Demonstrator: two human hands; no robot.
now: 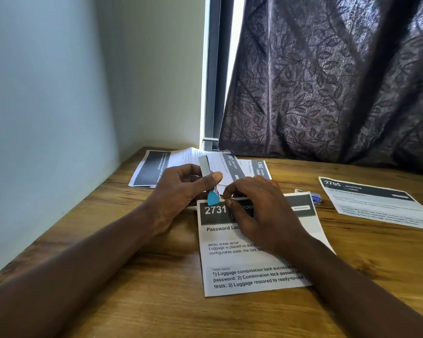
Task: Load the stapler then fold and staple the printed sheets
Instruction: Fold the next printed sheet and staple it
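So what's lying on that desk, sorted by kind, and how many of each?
Printed sheets: at least 5, namely 2731, 2705, 1342, one numbered about 3367 and a dark-banded one.
Staplers: 1, the stapler held in the left hand.
Staple boxes: 1, the small blue box.
Total: 7

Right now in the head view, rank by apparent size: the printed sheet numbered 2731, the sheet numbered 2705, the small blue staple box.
1. Printed sheet numbered 2731, though nearest the camera.
2. Sheet numbered 2705, partly cropped.
3. Small blue staple box.

wooden table (137, 301), patterned curtain (327, 81), pale wall (47, 106)
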